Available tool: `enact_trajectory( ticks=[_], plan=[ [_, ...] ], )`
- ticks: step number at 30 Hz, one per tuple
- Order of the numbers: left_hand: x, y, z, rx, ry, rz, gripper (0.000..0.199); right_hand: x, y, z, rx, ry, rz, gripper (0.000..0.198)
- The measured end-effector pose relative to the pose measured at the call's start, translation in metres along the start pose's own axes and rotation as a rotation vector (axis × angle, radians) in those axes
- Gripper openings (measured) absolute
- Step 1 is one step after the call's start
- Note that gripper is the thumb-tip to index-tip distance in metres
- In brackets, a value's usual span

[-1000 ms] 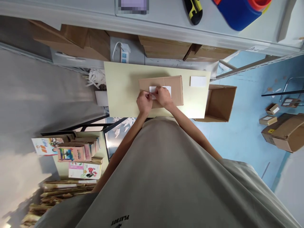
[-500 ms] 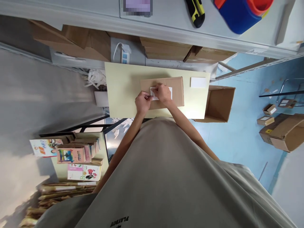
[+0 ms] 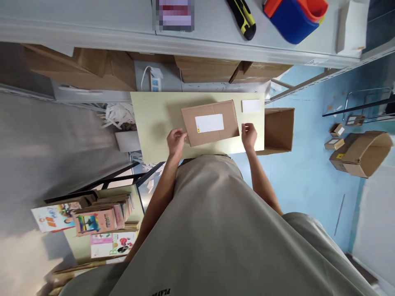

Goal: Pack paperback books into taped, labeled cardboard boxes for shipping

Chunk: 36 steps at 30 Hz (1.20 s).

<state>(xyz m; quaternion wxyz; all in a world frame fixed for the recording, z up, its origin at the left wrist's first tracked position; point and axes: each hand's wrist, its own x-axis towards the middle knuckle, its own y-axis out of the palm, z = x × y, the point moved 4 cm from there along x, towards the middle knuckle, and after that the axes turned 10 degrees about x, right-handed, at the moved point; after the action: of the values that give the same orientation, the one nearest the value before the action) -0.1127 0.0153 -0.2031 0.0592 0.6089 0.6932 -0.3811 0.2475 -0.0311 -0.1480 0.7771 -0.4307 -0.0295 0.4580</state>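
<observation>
A flat brown cardboard box (image 3: pixel 228 127) lies slightly turned on the pale yellow table (image 3: pixel 157 148). On its top sits a white label (image 3: pixel 210 123) with a small yellow mark at one corner. My left hand (image 3: pixel 176 142) is beside the box's left edge, its fingers loosely bent and apart; whether a fingertip touches the cardboard I cannot tell. Off the right edge, my right hand (image 3: pixel 249 136) hovers over the table with fingers half curled and no object visible in them. A white stack of labels or paper (image 3: pixel 251 105) rests at the table's far right corner.
A shelf (image 3: pixel 123 24) above the table bears a box cutter (image 3: pixel 243 20) and a blue-and-red holder (image 3: pixel 293 20). An open carton (image 3: pixel 278 129) stands right of the table. Books (image 3: pixel 98 220) are stacked at lower left. A power strip (image 3: pixel 156 82) lies behind the table.
Both hands have come off the label and moved apart to either side of the box. The box has turned slightly, and the whole label now shows. The camera view has shifted.
</observation>
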Motion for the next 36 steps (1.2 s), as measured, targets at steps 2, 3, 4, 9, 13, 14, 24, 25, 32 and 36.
enact_trajectory(
  ticks=[2,3,4,9,13,14,24,25,32,36],
  plan=[
    [-0.008,-0.005,0.022,0.045,-0.081,0.032,0.042,-0.006,-0.008,-0.027,0.106,0.053,0.004,0.050],
    [-0.014,-0.004,0.030,0.082,-0.087,0.095,0.044,-0.012,-0.004,-0.036,0.153,0.064,0.048,0.054],
    [-0.021,-0.002,0.035,0.117,-0.072,0.172,0.046,-0.020,0.003,-0.041,0.198,0.066,0.102,0.057],
    [-0.048,-0.002,0.019,0.174,0.127,0.272,0.045,-0.058,0.027,-0.030,0.324,-0.050,0.172,0.063],
    [-0.057,-0.008,-0.022,0.129,0.338,0.169,0.040,-0.068,-0.011,-0.025,0.353,-0.149,0.055,0.067],
    [-0.060,-0.006,-0.031,0.133,0.360,0.168,0.038,-0.068,-0.023,-0.029,0.356,-0.141,0.042,0.068],
    [-0.118,0.041,-0.030,0.397,0.219,0.121,0.025,-0.067,-0.075,-0.093,0.409,-0.059,0.220,0.072],
    [-0.126,0.047,-0.032,0.433,0.226,0.067,0.026,-0.063,-0.081,-0.098,0.392,-0.077,0.242,0.070],
    [-0.213,0.170,-0.053,0.358,0.150,0.085,0.037,0.003,-0.192,-0.184,0.381,-0.128,0.280,0.058],
    [-0.281,0.288,-0.077,0.239,0.191,0.326,0.038,0.058,-0.292,-0.277,0.224,-0.106,0.099,0.056]
  ],
)
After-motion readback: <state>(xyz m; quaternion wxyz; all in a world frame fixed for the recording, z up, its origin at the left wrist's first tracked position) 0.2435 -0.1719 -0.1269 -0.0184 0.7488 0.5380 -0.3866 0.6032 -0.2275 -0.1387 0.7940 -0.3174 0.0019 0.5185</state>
